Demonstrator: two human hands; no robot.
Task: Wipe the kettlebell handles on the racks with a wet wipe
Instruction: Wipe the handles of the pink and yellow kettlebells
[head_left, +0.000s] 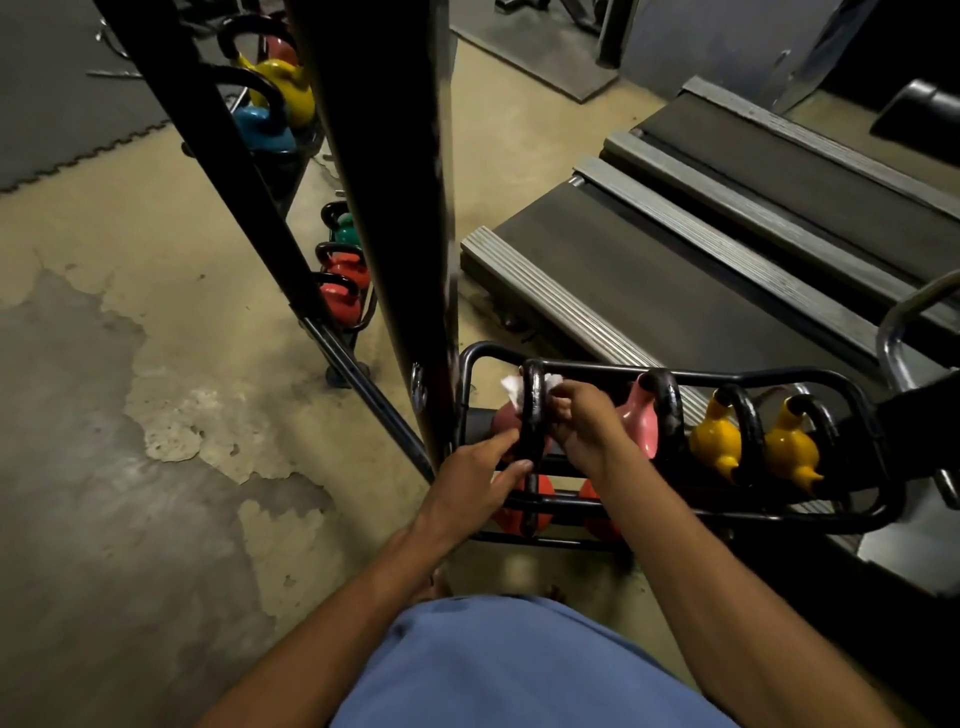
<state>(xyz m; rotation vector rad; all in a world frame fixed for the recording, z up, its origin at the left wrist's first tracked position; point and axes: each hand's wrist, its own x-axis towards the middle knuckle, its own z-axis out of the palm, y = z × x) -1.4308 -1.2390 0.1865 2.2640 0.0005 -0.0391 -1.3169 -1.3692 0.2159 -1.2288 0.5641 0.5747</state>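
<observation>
A black rack (675, 370) holds a row of kettlebells. At its left end stands a pink kettlebell with a black handle (533, 410). My right hand (584, 415) pinches a white wet wipe (514, 388) that wraps round the top of this handle. My left hand (480, 475) grips the lower part of the same handle, fingers laid against it. To the right sit another pink kettlebell (641, 421) and two yellow kettlebells (719, 441) (789, 449). Red kettlebells (519, 512) lie on the shelf below, partly hidden by my arms.
A black upright post (395, 208) stands just left of the rack. Behind it a second rack carries red kettlebells (340, 296), a green, a blue and a yellow kettlebell (283, 85). Treadmill decks (649, 291) lie to the right. The floor on the left is worn concrete.
</observation>
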